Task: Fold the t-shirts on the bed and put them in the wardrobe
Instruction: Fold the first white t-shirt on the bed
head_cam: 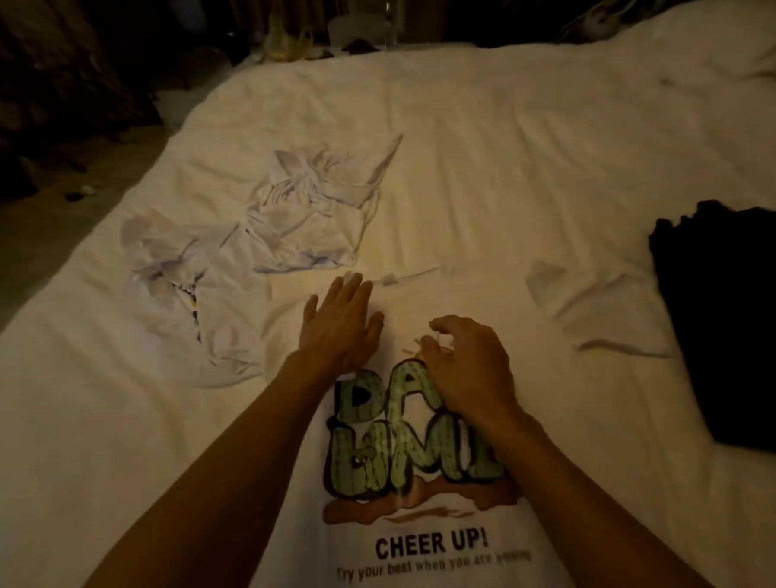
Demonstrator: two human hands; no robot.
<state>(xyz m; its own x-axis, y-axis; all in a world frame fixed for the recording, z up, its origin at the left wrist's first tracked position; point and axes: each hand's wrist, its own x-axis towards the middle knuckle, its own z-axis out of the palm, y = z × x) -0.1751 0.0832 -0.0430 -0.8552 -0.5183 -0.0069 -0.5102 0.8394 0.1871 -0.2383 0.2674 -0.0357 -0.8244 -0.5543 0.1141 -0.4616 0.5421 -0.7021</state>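
A white t-shirt (pixel 437 574) with a green graphic and the words "CHEER UP!" lies spread flat on the white bed (pixel 527 160) in front of me. My left hand (pixel 341 327) rests flat on its upper left part, fingers straight. My right hand (pixel 464 364) hovers over or touches the chest print with fingers loosely curled; no cloth shows between them. Two crumpled white t-shirts lie further left: one (pixel 314 216) near the middle of the bed, another (pixel 193 304) with a dark print closer to the left edge.
A dark folded garment (pixel 738 320) lies at the right side of the bed. A pillow (pixel 723 38) sits at the far right corner. The bed's left edge drops to a dim floor (pixel 48 199) with small scattered items. Dark furniture stands beyond the far edge.
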